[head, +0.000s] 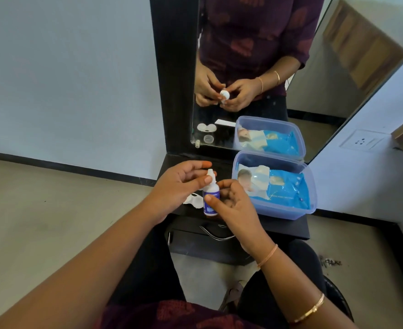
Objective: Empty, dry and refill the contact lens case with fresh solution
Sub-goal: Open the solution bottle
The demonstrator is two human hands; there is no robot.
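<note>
A small white solution bottle point(210, 198) with a blue label stands upright in front of me, above the black shelf point(288, 225). My right hand point(233, 205) grips its body, thumb on the label. My left hand point(179, 186) pinches the bottle's white tip between thumb and fingers. The white contact lens case point(192, 201) lies on the shelf, mostly hidden under my left hand. The mirror point(243, 55) reflects the open case and loose small caps on the shelf.
A clear plastic box point(278, 213) holding a blue pack of wipes point(288, 189) sits on the shelf just right of my hands. Below the shelf is a drawer with a metal handle point(217, 235). A wall socket point(361, 140) is at the right.
</note>
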